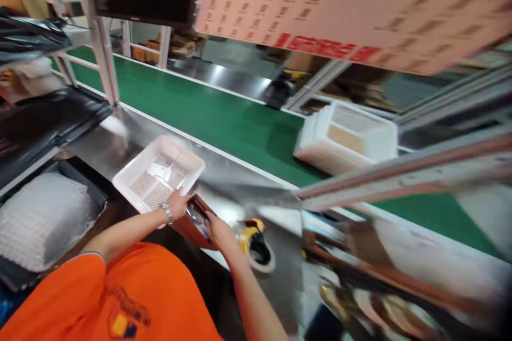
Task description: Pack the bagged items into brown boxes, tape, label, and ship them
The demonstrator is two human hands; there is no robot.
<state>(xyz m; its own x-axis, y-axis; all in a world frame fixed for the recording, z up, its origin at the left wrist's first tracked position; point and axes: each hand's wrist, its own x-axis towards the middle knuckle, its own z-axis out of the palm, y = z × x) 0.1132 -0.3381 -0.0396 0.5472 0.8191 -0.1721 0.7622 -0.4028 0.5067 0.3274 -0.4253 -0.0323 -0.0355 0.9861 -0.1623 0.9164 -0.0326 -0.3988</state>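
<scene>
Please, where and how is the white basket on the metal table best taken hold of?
Probably by the rim of its left side, coming from outside and above. The white basket has its open top facing up, and this rim looks free. The near right corner seems less suitable: the left grip, holding the brown box, overlaps it.

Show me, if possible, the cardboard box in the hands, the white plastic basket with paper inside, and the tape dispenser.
Cardboard box [191,232]: head view, on its brown side wall.
White plastic basket [143,185]: head view, on its mesh floor.
Tape dispenser [248,235]: head view, on its yellow body.
</scene>
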